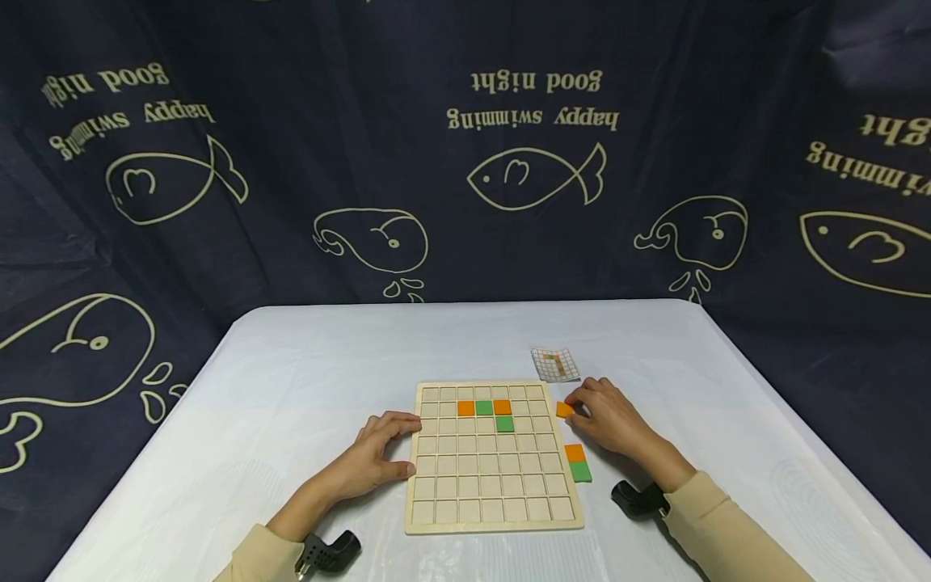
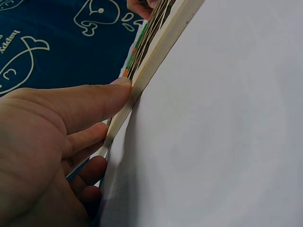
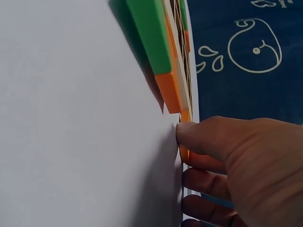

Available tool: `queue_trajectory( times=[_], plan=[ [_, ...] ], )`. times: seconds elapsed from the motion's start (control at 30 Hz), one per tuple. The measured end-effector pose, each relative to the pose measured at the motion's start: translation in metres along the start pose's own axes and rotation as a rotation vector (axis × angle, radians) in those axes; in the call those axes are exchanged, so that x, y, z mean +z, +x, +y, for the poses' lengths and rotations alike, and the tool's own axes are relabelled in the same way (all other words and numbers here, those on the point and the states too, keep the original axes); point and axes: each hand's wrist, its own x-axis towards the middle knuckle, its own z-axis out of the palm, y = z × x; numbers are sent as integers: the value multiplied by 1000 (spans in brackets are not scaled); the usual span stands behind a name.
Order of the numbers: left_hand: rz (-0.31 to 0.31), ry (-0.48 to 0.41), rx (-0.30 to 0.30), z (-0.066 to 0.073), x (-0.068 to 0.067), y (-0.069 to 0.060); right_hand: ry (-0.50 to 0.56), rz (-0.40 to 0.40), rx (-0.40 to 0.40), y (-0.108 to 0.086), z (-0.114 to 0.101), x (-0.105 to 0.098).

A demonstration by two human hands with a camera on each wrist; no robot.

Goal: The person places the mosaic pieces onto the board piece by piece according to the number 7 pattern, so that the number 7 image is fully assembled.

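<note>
A wooden grid board (image 1: 489, 465) lies on the white table, with an orange tile (image 1: 465, 408), a green tile (image 1: 484, 408) and another orange tile (image 1: 502, 407) in one row. Below the last one sits a second green tile (image 1: 505, 423). My left hand (image 1: 371, 454) touches the board's left edge, thumb and fingertips spread along it. Just off the right edge, my right hand (image 1: 611, 416) pinches a loose orange tile (image 1: 563, 410) between thumb and fingers. The right wrist view shows the thumb (image 3: 199, 135) against that tile, partly covering it.
Beside the board's right edge lie an orange tile (image 1: 575, 453) and a green tile (image 1: 580, 472), touching each other. A patterned grid card (image 1: 555, 365) lies beyond the board's far right corner. Dark printed cloth (image 1: 465, 259) hangs behind the table (image 1: 305, 347).
</note>
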Motion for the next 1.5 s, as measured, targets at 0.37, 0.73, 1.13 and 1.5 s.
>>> queue_trajectory(
  times=[0.37, 0.73, 1.13, 1.5],
  plan=[
    [0, -11, 3, -1, 1, -1, 17, 6, 24, -7, 1, 0],
    [-1, -5, 3, -1, 1, -1, 20, 1, 33, -9, 1, 0],
    [-9, -34, -13, 0, 0, 0, 19, 6, 28, -11, 3, 0],
    [-6, -27, 3, -1, 0, 1, 32, 45, -3, -13, 1, -3]
  ],
)
